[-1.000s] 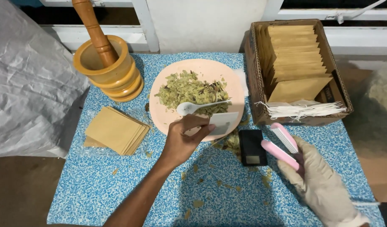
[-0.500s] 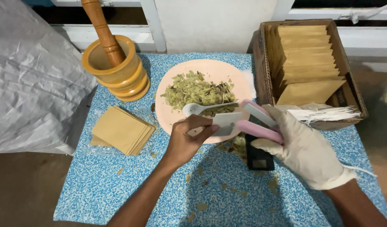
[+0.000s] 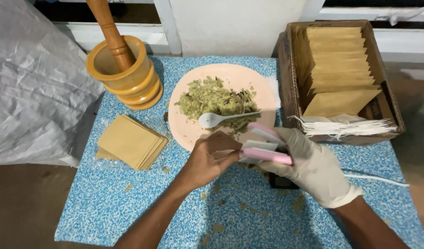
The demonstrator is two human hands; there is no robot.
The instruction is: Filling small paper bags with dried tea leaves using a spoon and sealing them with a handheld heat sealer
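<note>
My bare left hand (image 3: pixel 211 158) pinches a small white sachet (image 3: pixel 257 145) above the near rim of a pink plate (image 3: pixel 190 130). My right hand (image 3: pixel 313 167), in a cream glove, grips a pink handheld sealer (image 3: pixel 266 155) whose jaws sit around the sachet's edge. On the plate lies a heap of dried green leaves (image 3: pixel 214 99) with a white plastic spoon (image 3: pixel 217 118) resting on it. A small black scale (image 3: pixel 282 181) is mostly hidden under my right hand.
A wooden mortar with pestle (image 3: pixel 123 69) stands at the back left. A stack of brown envelopes (image 3: pixel 130 141) lies left of the plate. A cardboard box (image 3: pixel 342 78) of brown envelopes and white sachets sits at the right. Leaf crumbs dot the blue tablecloth (image 3: pixel 129 203). A white cord (image 3: pixel 375 179) trails right.
My right hand has swung the pink sealer leftward from the table's right side to the sachet. My left hand has lowered the sachet slightly toward me.
</note>
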